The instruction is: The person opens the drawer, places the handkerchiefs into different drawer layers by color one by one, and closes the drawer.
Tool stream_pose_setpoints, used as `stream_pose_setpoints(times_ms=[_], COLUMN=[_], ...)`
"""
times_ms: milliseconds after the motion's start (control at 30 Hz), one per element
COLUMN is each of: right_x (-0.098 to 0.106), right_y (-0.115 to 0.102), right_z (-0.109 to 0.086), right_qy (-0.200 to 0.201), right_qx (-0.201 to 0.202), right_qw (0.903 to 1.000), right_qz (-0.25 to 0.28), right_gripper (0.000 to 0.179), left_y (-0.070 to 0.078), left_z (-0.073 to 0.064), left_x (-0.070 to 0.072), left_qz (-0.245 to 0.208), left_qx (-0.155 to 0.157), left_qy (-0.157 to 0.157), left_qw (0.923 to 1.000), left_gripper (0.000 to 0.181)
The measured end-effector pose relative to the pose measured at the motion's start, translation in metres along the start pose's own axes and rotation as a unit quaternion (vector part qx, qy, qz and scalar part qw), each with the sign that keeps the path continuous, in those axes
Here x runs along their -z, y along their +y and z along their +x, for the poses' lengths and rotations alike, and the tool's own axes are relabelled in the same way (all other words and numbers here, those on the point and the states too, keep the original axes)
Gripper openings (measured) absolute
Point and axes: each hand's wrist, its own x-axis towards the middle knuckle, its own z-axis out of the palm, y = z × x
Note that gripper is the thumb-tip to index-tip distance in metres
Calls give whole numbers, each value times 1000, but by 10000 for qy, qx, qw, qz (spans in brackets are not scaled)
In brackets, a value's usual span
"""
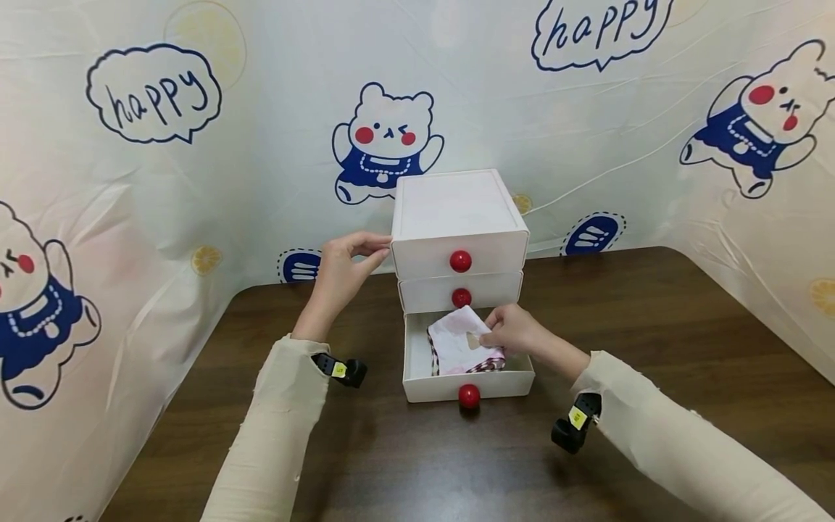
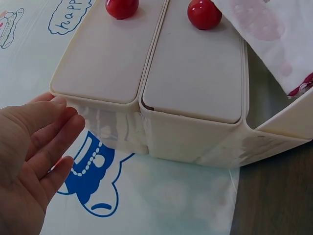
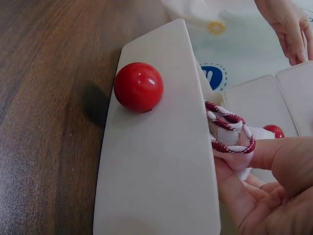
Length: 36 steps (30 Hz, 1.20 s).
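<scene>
A white three-drawer cabinet stands on the table, its bottom drawer pulled out. Inside that drawer lies a folded cloth, white and pale pink with a maroon-and-white braided edge. My right hand pinches the cloth at its right side, reaching over the drawer wall. In the right wrist view the cloth sits between thumb and fingers. My left hand touches the cabinet's upper left front corner with its fingertips, fingers mostly straight. The left wrist view shows the thumb and fingers right at that corner.
Each drawer front has a round red knob; the lowest knob faces me over the dark wooden table. The upper two drawers are closed. Behind hangs a pale curtain printed with bears. A black camera sits on my right wrist.
</scene>
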Motion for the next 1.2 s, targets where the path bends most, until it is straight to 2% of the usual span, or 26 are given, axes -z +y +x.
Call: stream_pose_setpoints(times_ms=[200,433,800,1200], right_x=[-3,-6,3,9], right_y=[8,11,9,9], right_z=[5,8,7,5], right_qy=[76,-12,-93,-77], right_qx=[36,-34,-527,-207], right_qw=[9997,9993,9985,9977], right_qz=[-238,-385,81,-646], right_gripper=[13,15,16,9], left_y=[0,0,0,2], left_z=[0,0,0,0], left_x=[0,0,0,0], left_qz=[23,34,15,29], left_qx=[19,-9,19,-15], left_qy=[-5,-14,-2,3], left_qw=[10000,10000,10000,10000], left_gripper=[19,19,19,19])
